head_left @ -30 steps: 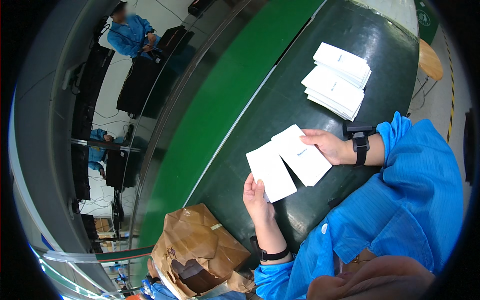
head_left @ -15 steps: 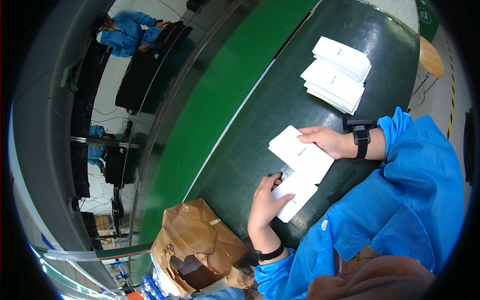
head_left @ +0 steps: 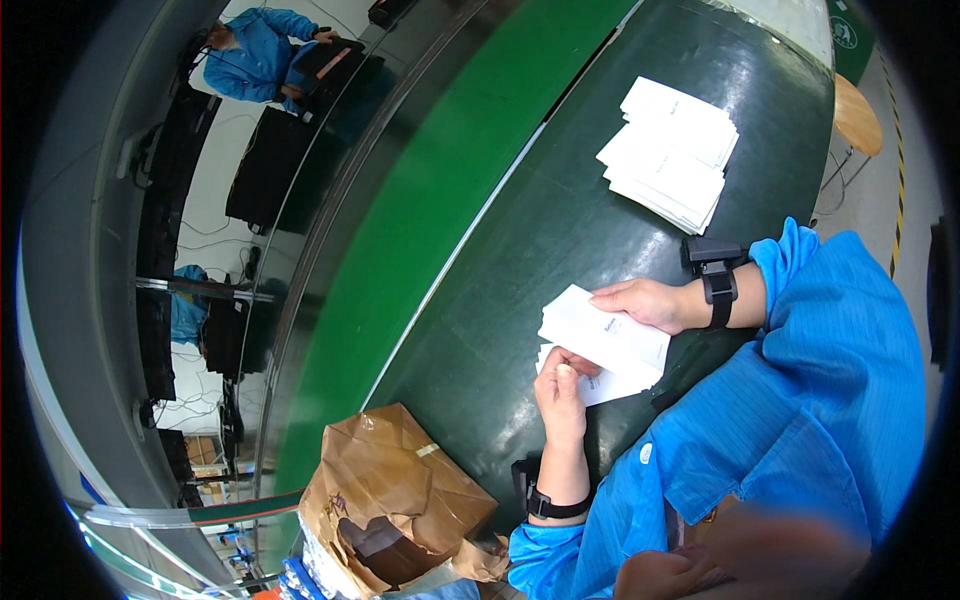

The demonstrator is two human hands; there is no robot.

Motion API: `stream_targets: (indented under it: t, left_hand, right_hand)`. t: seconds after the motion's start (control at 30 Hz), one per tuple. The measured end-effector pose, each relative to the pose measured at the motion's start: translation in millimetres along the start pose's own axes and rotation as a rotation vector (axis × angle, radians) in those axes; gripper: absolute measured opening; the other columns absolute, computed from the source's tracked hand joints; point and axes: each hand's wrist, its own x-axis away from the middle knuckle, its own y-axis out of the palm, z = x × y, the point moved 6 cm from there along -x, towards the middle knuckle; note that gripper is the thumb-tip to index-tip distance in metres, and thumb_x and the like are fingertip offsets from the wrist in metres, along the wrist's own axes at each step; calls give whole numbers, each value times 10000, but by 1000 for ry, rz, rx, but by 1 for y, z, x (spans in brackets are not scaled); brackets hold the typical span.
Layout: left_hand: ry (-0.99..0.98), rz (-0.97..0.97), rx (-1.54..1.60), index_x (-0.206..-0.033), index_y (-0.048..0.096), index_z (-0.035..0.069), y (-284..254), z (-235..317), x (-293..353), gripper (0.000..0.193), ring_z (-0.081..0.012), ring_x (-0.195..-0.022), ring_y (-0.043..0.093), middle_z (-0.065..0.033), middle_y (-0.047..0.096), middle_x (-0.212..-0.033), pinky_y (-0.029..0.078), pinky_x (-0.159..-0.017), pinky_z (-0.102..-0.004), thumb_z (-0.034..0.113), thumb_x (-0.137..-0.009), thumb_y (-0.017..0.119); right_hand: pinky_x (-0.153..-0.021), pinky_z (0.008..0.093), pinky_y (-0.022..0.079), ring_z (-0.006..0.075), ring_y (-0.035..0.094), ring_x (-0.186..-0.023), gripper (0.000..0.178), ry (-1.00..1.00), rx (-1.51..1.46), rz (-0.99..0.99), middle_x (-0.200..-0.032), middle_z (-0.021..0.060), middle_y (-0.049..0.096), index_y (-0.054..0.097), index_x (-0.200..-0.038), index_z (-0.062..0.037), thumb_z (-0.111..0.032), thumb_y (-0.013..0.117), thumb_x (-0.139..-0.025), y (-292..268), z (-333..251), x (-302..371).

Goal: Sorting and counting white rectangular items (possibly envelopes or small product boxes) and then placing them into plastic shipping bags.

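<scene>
My right hand (head_left: 645, 304) is closed on the right end of a thin stack of white printed booklets (head_left: 612, 326), thumb on top. More white booklets (head_left: 612, 388) stick out from beneath that stack, toward me. At their left edge my left hand (head_left: 562, 400) is closed, with the thumb bent against the curled fingers. Its fingertips reach in between the upper and lower booklets, partly hidden by the upper ones. Farther off on the dark green table (head_left: 510, 290), two overlapping piles of similar white booklets (head_left: 665, 165) lie beyond my right hand.
A torn brown paper bag (head_left: 390, 480) stands at the lower left by the table edge. A bright green strip (head_left: 420, 200) runs along the table's left side. Past it, people in blue work beside dark equipment. A wooden stool (head_left: 857, 118) stands at the far right.
My left hand has turned and moved up, its spread fingers now curled. The lower booklets have slid further under the upper stack. My right hand has lowered the upper stack slightly.
</scene>
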Motion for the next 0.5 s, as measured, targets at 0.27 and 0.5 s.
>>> stream_targets:
  t: [0.27, 0.5]
  left_hand:
    - [-151, 104, 236, -975, 560, -6, 2, 2, 0, 259, -116, -800, 515, -46, 579, -888, 396, -742, -265, 224, -856, 571]
    - [-167, 9, 394, -1061, 541, -9, 4, -1, 3, 267, -148, -937, 519, -71, 578, -1020, 369, -855, -301, 155, -850, 559]
  right_hand:
    - [-855, 296, 438, 156, 542, -993, 369, 75, 39, -64, -1116, 86, 548, 452, -1201, -2, -244, 426, -924, 11, 1, 5]
    - [-924, 330, 404, 208, 519, -1069, 389, 60, -89, -134, -1175, 116, 517, 398, -1237, 11, -239, 335, -945, 10, 1, 5]
